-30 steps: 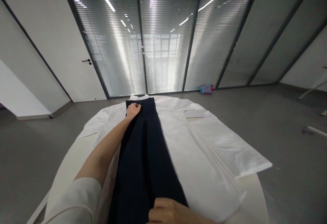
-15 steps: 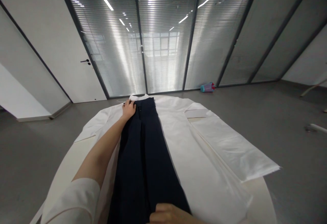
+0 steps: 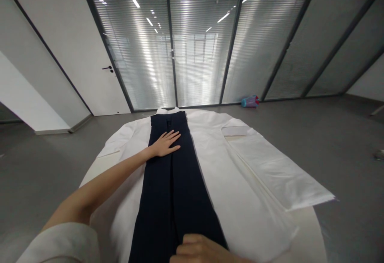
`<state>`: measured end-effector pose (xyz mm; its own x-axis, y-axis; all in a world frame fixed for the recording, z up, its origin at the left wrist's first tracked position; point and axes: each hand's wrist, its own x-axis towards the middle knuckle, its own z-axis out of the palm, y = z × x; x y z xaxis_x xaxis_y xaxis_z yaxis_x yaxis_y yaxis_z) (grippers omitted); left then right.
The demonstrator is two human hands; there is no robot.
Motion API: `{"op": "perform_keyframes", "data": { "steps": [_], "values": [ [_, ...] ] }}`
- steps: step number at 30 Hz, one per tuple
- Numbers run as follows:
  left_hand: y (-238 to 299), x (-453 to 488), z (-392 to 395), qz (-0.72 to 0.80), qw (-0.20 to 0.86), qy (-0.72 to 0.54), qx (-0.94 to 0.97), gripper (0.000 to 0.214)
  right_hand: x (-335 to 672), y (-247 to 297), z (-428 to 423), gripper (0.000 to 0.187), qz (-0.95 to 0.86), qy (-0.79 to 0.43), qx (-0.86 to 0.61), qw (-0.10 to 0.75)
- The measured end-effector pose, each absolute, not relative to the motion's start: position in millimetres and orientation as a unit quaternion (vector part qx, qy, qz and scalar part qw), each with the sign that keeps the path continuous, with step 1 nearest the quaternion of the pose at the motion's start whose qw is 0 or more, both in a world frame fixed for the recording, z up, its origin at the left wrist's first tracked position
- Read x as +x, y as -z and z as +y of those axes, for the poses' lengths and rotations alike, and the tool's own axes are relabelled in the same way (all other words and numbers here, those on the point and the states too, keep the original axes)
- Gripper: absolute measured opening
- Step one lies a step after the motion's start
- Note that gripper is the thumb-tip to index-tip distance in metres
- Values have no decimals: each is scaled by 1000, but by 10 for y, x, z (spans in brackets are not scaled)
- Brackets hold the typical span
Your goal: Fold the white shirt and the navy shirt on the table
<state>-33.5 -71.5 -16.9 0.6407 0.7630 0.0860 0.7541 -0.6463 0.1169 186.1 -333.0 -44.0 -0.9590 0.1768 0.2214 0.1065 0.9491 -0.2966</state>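
Dark navy trousers (image 3: 159, 199) lie lengthwise on top of a spread white shirt (image 3: 228, 191), waistband at the far end by the shirt's collar (image 3: 167, 111). My left hand (image 3: 166, 144) rests flat on the upper part of the trousers, fingers spread, just below the waistband. Low in the view, my right hand (image 3: 199, 250) is curled over the near part of the trousers, its fingers bent under. Whatever the right fingers grip is hidden, and the trouser legs run out of the bottom of the picture.
The shirt covers most of a round-edged pale table (image 3: 309, 227); its right sleeve (image 3: 288, 179) reaches past the edge. A blue and pink basket (image 3: 250, 101) lies on the grey floor by the glass partition (image 3: 195, 55). A white door (image 3: 105, 91) stands at the left.
My left hand has left the waistband's left corner and come nearer and to the right, now flat on the trousers. My right hand stays nearly in place. The view has shifted slightly.
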Motion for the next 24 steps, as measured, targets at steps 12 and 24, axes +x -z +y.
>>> {"op": "perform_keyframes", "data": {
  "steps": [12,24],
  "values": [
    [207,-239,-548,453,59,-96,884,60,1845,278,-3358,24,-981,-127,-82,119],
    [-34,-384,-984,475,20,-255,842,56,1976,248,-3421,15,-979,-75,-45,182]
  ]
}}
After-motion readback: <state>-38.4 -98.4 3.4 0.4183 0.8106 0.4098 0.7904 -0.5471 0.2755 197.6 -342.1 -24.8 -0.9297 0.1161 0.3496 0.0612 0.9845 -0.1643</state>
